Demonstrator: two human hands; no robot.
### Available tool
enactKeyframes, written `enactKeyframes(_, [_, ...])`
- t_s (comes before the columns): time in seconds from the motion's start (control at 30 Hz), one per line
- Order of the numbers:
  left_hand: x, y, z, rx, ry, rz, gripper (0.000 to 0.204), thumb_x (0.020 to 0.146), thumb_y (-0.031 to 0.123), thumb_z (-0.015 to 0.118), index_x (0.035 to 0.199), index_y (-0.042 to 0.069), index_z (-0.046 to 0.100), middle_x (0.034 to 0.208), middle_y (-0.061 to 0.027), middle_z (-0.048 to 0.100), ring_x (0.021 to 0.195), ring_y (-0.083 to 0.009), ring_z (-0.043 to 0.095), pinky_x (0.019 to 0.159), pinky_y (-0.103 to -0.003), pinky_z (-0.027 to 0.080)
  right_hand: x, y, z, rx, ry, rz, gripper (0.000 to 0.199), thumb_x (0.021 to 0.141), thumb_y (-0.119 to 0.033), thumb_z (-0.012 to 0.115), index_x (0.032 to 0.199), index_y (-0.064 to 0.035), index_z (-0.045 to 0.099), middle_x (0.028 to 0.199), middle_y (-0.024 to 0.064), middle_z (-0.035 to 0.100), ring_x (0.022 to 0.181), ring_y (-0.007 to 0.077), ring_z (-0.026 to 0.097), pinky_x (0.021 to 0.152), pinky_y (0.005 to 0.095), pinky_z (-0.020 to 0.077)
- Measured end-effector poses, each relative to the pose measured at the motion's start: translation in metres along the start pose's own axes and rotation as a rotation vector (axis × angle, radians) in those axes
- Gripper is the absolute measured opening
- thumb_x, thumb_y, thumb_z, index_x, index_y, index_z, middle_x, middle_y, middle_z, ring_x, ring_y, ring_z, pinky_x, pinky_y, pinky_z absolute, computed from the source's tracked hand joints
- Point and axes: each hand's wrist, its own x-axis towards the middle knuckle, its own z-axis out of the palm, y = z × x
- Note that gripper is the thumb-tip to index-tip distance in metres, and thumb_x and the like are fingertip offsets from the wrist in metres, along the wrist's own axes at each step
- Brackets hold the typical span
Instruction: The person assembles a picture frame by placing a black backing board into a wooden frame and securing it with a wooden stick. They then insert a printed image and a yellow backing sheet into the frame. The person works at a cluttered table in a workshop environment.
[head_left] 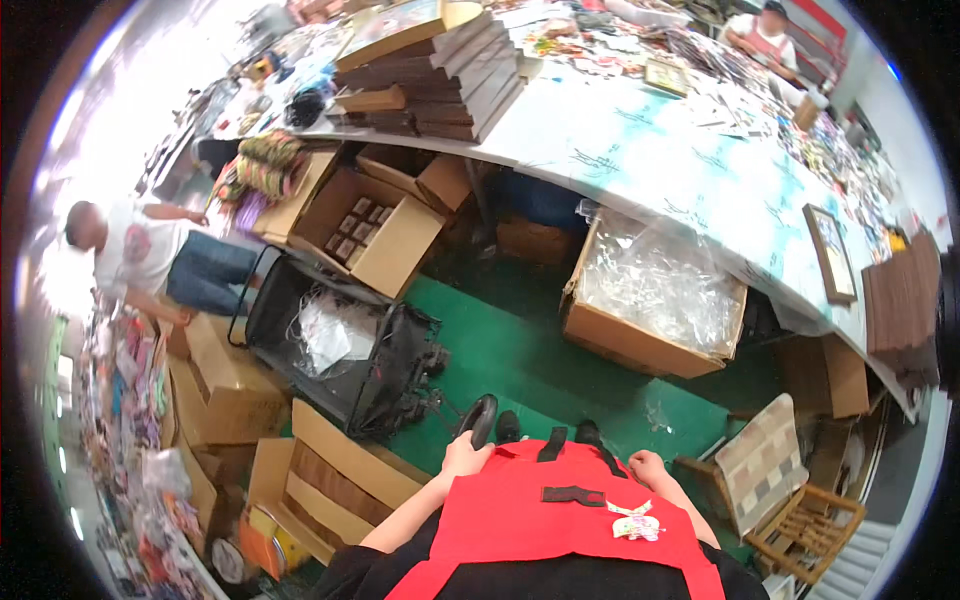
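My left hand [465, 460] is wrapped round the black looped handle [483, 418] of a black cart, just left of my red apron [540, 515]. A thin rod runs from that handle to the black fabric cart [290, 370], which stands ahead on the left. Inside the cart lies a white plastic bundle [325, 335] with loose strings. Beside the apron's right edge hangs my right hand [650, 468], its fingers curled in with nothing visible in them. A large carton [620, 340] full of clear plastic bags stands ahead, touched by neither hand.
Ahead runs a long covered table [600, 130] bearing stacked brown frames [450, 80]. Open cartons [375, 235] stand behind the cart, more cartons [225, 385] at left. A chair [765, 470] is at right. One person [150, 250] sits left; another [765, 45] is across the table.
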Motion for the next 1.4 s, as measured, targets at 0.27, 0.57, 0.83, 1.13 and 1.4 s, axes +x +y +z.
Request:
enactKeyframes(0.27, [-0.054,0.07,0.058,-0.101,-0.048,0.041,0.039,0.074,0.033,0.067,0.094,0.0,0.061,0.08,-0.0184,0.064,0.081,-0.0298,0.064,0.072,-0.038,0.048,0.025,0.075,-0.093,0.201,0.014,0.024,0.018,0.08,-0.017,0.06,0.09,-0.003,0.064,0.075,0.0089,0.066,0.063,0.0156,0.062,0.061,0.0306,0.0499])
enactKeyframes(0.57, [-0.075,0.103,0.029,-0.348,0.049,-0.003,0.019,0.076,0.021,0.067,0.076,0.005,0.056,0.055,-0.0006,0.052,0.047,-0.0084,0.049,0.045,-0.027,0.039,0.049,0.125,-0.084,-0.135,0.008,0.009,0.024,0.076,-0.023,0.061,0.09,-0.0051,0.067,0.077,0.0123,0.067,0.068,0.0218,0.066,0.068,0.0337,0.0519])
enactKeyframes(0.83, [-0.058,0.097,-0.012,-0.725,-0.085,-0.038,0.011,0.079,0.007,0.065,0.077,0.006,0.053,0.056,0.0037,0.046,0.04,-0.004,0.039,0.036,-0.022,0.027,0.066,0.0,-0.102,-0.1,-0.026,-0.194,0.022,0.079,-0.021,0.059,0.093,-0.0053,0.066,0.078,0.0108,0.067,0.07,0.0197,0.065,0.066,0.0336,0.0512])
enactKeyframes(1.13, [-0.032,0.097,-0.04,-0.73,-0.168,0.043,0.012,0.08,0.006,0.064,0.079,0.006,0.052,0.057,0.0016,0.048,0.04,-0.0057,0.04,0.036,-0.023,0.03,0.066,-0.016,-0.123,-0.018,0.051,-0.081,0.022,0.081,-0.018,0.06,0.096,-0.0032,0.065,0.083,0.0111,0.067,0.073,0.019,0.064,0.068,0.0324,0.0508])
enactKeyframes(1.4, [-0.035,0.105,-0.041,-0.584,-0.108,0.093,0.011,0.079,0.01,0.065,0.08,0.004,0.057,0.066,-0.0005,0.056,0.057,-0.0077,0.051,0.052,-0.024,0.042,0.054,-0.013,-0.152,0.021,0.159,0.003,0.025,0.08,-0.026,0.058,0.092,-0.0065,0.068,0.093,0.0162,0.066,0.09,0.0299,0.063,0.081,0.037,0.0484])
